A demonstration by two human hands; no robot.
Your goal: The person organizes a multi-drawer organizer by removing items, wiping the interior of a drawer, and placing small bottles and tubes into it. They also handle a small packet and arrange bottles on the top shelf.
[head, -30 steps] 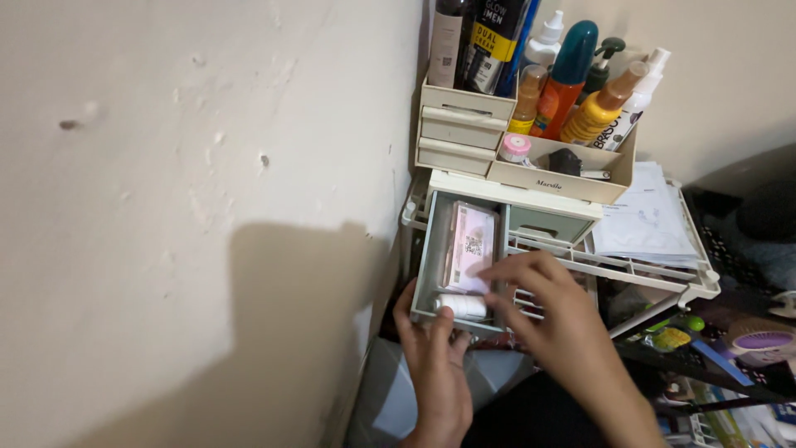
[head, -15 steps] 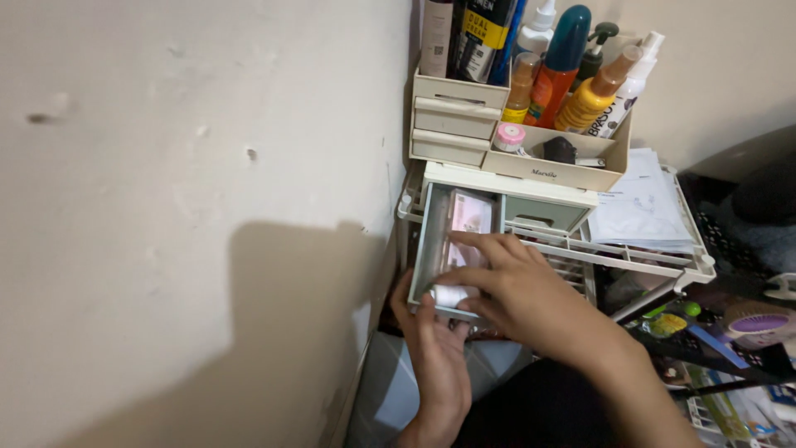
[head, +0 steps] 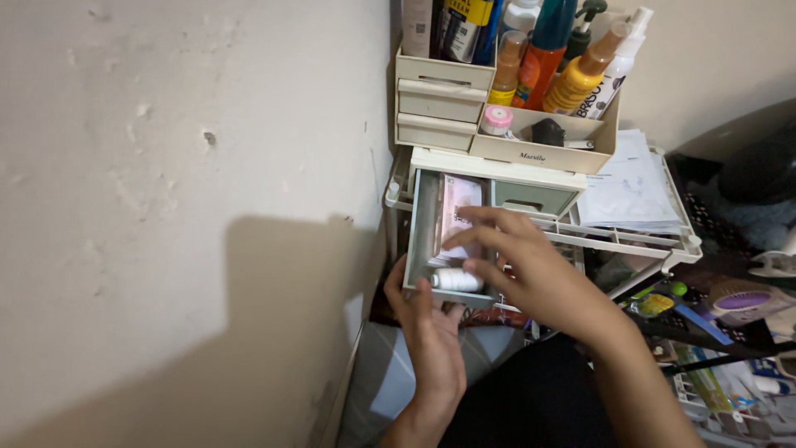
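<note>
Bottles (head: pixel 572 58) above (papers (head: pixel 626 182) beside)

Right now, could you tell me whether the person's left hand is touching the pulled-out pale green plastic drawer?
Touching: the head view shows the left hand cupped under the pale green drawer, its fingers wrapping the front edge.

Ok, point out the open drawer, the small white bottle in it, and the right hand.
Open drawer (head: pixel 419 241), head view, its left wall.
Small white bottle (head: pixel 456 280), head view, its body.
Right hand (head: pixel 531 270), head view, its back.
</note>
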